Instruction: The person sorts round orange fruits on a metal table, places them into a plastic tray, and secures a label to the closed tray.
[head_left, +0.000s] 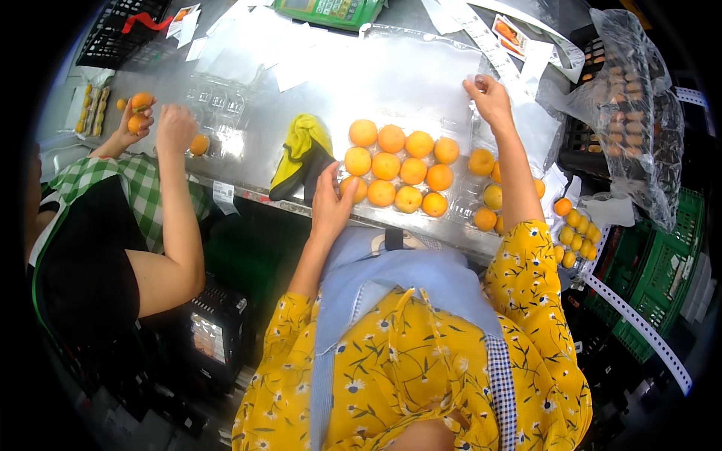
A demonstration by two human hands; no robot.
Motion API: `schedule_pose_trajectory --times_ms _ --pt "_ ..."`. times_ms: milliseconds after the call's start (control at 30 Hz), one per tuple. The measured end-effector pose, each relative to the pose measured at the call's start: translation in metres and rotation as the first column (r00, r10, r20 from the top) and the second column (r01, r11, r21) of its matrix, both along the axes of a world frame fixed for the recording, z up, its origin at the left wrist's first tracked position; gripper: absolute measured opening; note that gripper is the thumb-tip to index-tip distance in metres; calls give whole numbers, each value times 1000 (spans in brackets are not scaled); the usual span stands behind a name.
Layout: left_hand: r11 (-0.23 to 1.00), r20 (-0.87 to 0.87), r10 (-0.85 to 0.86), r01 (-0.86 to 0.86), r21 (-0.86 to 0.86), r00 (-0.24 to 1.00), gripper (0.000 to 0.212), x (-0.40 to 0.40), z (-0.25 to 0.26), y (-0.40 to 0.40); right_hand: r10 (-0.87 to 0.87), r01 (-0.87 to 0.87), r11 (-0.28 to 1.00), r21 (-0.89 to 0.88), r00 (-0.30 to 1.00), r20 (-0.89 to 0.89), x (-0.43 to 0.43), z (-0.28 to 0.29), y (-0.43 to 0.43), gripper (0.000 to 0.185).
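In front of me lies a clear plastic clamshell with several round orange fruits (413,171) set in rows in its base. Its clear lid (420,73) is folded back, away from me, flat on the metal table. My left hand (331,204) is at the base's near left corner, thumb against the corner fruit and fingers along the outer side. At the lid's right edge, my right hand (492,101) pinches the thin plastic between thumb and fingers. Under my right forearm, a second group of orange fruits (484,196) is partly hidden. A yellow and dark glove (302,152) lies left of the clamshell.
A co-worker's hand (135,121) at left holds orange fruits beside an empty clear tray (217,101). A green scale (327,12) stands at the back. Paper labels (510,36) lie scattered. A plastic-covered black crate (589,113) and packed small fruits (576,237) are at right.
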State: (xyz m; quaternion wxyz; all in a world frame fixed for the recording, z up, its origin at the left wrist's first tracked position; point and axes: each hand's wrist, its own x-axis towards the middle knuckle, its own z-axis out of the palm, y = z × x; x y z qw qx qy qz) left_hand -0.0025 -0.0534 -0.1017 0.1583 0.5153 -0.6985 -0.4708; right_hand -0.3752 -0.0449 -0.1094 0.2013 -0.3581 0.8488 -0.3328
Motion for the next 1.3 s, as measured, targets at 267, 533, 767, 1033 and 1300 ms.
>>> schedule_pose_trajectory --times_ms 267,533,767,1033,1300 --pt "998 0 -51 51 -40 999 48 0 -5 -7 -52 -11 987 -159 921 -387 25 5 12 50" --pt "996 79 -82 85 -30 994 47 -5 13 -9 618 -604 782 153 721 -313 140 43 13 44" --pt "944 -52 -120 98 -316 991 47 -17 36 -14 579 -606 795 6 756 -305 144 37 13 44" --pt "802 -688 288 225 553 667 43 -57 53 -12 522 -518 759 -393 846 -107 164 94 43 56" --pt "500 -674 450 460 734 585 48 -59 75 -5 503 -415 773 -480 862 64 166 96 63 58"
